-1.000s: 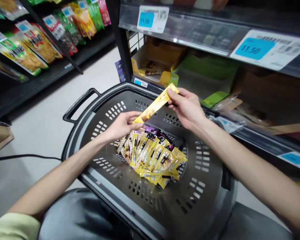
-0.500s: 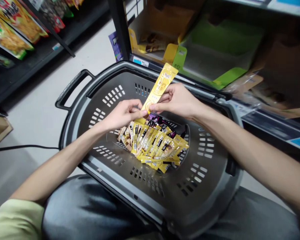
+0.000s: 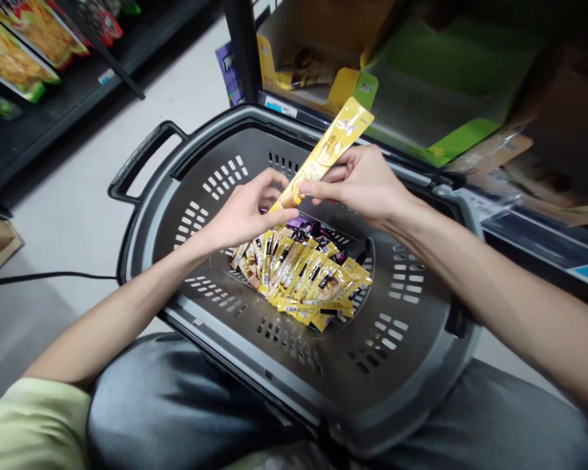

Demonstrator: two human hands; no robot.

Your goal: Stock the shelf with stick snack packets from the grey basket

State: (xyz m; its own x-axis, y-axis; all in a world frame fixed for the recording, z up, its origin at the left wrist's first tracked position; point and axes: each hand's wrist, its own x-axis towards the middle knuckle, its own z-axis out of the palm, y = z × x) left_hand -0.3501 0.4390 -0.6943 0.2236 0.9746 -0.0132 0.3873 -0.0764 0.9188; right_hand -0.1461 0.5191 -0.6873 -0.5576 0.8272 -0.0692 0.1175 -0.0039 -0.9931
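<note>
A long yellow snack packet (image 3: 334, 145) slants up and to the right over the basket. My right hand (image 3: 365, 179) pinches it between thumb and fingers at its lower half. Around the packet's lower end, my left hand (image 3: 253, 203) has its thumb and fingers apart; whether it touches the packet is hard to see. Below both hands, a pile of yellow snack packets (image 3: 298, 271) lies at the bottom of the grey shopping basket (image 3: 284, 356). Purple and black wrappers (image 3: 316, 230) show behind the pile, partly covered by the left thumb.
A shelf with a green display box (image 3: 463, 140) and a yellow-edged box (image 3: 343, 88) stands just beyond the basket. Bagged snacks (image 3: 17, 49) fill another shelf at upper left. The basket's side handle (image 3: 147, 156) sticks out left, and its rim meets my knees (image 3: 176, 405).
My right hand has moved up and right with the yellow packet, which tilts more to the right. My left thumb and fingers have spread from their pinch on its lower end.
</note>
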